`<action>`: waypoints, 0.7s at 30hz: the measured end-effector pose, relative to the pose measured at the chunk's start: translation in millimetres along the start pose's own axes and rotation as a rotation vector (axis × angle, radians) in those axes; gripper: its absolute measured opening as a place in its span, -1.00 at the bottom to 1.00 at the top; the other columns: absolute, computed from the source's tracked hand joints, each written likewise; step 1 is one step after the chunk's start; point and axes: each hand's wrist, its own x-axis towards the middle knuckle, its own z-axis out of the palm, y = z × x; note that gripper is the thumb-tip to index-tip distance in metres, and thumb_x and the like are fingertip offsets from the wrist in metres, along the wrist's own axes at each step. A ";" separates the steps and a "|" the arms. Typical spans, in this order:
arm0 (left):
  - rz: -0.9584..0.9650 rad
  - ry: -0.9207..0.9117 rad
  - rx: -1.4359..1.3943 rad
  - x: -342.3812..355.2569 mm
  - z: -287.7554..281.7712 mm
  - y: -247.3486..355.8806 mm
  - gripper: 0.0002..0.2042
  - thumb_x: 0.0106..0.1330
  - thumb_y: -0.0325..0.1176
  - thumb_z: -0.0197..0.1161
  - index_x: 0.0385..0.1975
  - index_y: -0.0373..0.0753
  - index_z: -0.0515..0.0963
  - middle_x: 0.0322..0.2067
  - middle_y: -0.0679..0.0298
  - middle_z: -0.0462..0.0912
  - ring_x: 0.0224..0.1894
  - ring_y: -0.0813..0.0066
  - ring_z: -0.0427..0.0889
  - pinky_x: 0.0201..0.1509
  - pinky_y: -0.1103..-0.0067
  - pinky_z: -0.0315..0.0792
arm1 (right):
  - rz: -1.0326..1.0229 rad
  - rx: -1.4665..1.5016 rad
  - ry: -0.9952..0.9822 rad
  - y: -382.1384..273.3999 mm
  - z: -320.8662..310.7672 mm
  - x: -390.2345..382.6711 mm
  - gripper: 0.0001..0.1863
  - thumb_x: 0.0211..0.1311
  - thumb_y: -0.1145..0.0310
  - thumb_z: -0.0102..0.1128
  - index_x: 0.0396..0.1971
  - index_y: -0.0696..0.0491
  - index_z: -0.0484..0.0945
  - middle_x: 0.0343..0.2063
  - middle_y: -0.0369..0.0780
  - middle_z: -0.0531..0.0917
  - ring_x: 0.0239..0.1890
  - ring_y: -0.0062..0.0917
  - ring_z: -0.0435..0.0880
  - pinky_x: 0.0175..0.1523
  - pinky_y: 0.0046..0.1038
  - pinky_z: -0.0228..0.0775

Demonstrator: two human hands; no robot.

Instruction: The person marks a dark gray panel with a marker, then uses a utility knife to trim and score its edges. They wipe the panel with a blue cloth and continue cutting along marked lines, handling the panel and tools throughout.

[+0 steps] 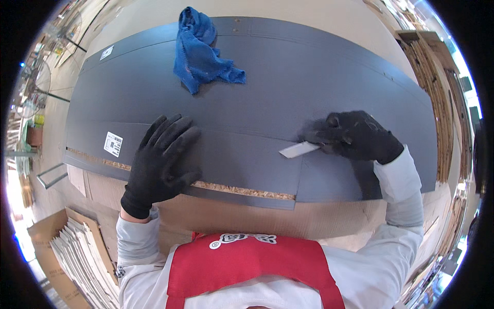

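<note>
Grey panel (247, 110) fills the middle. On it lies the left hand (163, 159), fingers slightly apart, hiding some raw chipboard edge (242, 190). The right hand (359, 136), partly blurred, has its fingers clamped on a pale flat strip (299, 150) over the panel, its right end hidden, contact unclear.
</note>
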 end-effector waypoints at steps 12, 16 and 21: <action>-0.061 0.024 -0.060 -4.6 -2.3 1.5 -0.27 -0.03 -0.02 0.32 0.18 -0.18 0.29 0.20 0.10 0.33 0.28 0.03 0.25 0.37 0.20 0.08 | -0.137 0.050 -0.077 2.6 7.8 98.2 -0.71 0.14 0.23 0.19 -0.11 -0.13 0.59 -0.36 -0.15 0.59 -0.35 -0.28 0.60 -0.22 -0.33 0.49; -0.055 0.066 -0.097 -5.1 -1.3 1.3 -0.25 -0.01 -0.02 0.33 0.20 -0.19 0.27 0.21 0.08 0.32 0.28 0.03 0.24 0.35 0.21 0.09 | -0.086 0.006 -0.178 5.8 3.6 80.6 -0.76 0.13 0.25 0.19 -0.17 -0.11 0.60 -0.35 -0.15 0.59 -0.37 -0.28 0.61 -0.27 -0.34 0.50; -0.057 0.200 -0.155 -3.5 -4.0 4.1 -0.35 0.10 -0.12 0.29 0.18 -0.27 0.28 0.18 0.02 0.33 0.26 0.05 0.27 0.30 0.25 0.18 | -0.148 0.094 -0.090 -6.9 23.0 161.2 -0.75 0.22 0.19 0.12 -0.14 -0.11 0.60 -0.37 -0.13 0.62 -0.33 -0.23 0.61 -0.24 -0.33 0.51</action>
